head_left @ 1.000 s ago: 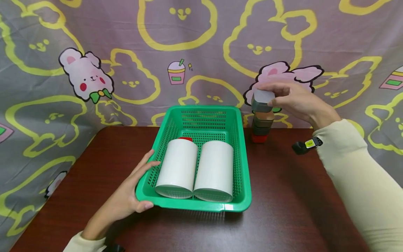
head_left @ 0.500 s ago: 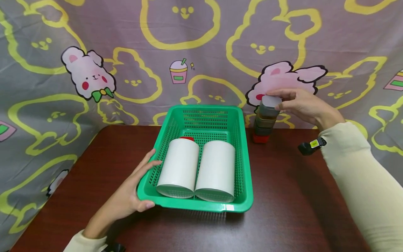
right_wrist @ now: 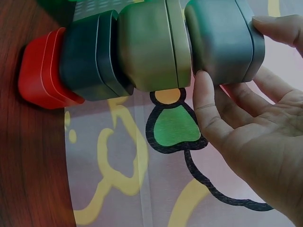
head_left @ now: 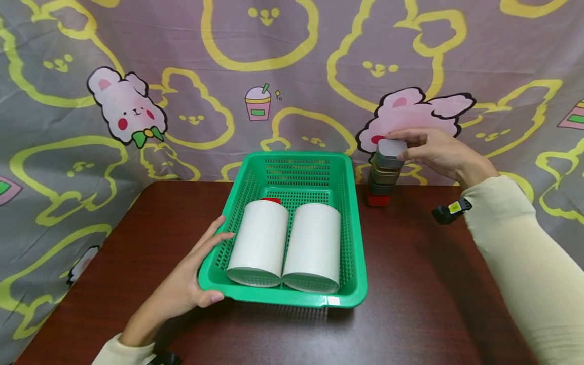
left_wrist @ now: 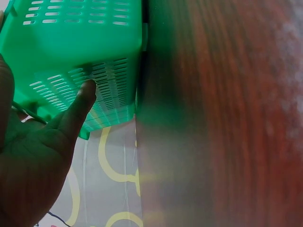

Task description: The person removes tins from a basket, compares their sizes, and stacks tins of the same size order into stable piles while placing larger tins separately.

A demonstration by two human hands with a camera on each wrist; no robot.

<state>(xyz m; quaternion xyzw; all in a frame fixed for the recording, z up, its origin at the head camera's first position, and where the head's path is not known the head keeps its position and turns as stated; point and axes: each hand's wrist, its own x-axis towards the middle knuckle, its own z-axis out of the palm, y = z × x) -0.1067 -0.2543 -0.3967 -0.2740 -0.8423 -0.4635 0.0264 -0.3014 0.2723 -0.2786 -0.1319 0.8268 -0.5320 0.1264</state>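
Note:
At the back right stands a stack of small rounded-square lidded tins. My right hand (head_left: 440, 154) pinches the top tin, a grey one (head_left: 391, 152), with thumb and fingers on its sides. Under it come an olive-gold tin (right_wrist: 147, 47), a dark blue-green tin (right_wrist: 80, 61) and a red tin (right_wrist: 38, 71) on the table. In the right wrist view the grey tin sits right at the olive-gold one's lid. My left hand (head_left: 182, 284) grips the near left corner of a green plastic basket (head_left: 358, 243), thumb at the front rim, fingers along the left side.
Two white cylinders (head_left: 258, 241) lie side by side in the basket, with a bit of something red (head_left: 272, 200) behind the left one. The basket stands mid-table on dark reddish wood (head_left: 410, 304). A patterned cloth (head_left: 292, 61) hangs behind the table's back edge.
My right hand has moved the grey tin slightly right and down, onto the stack's top; over the last half second it barely moves. The left hand stays on the basket.

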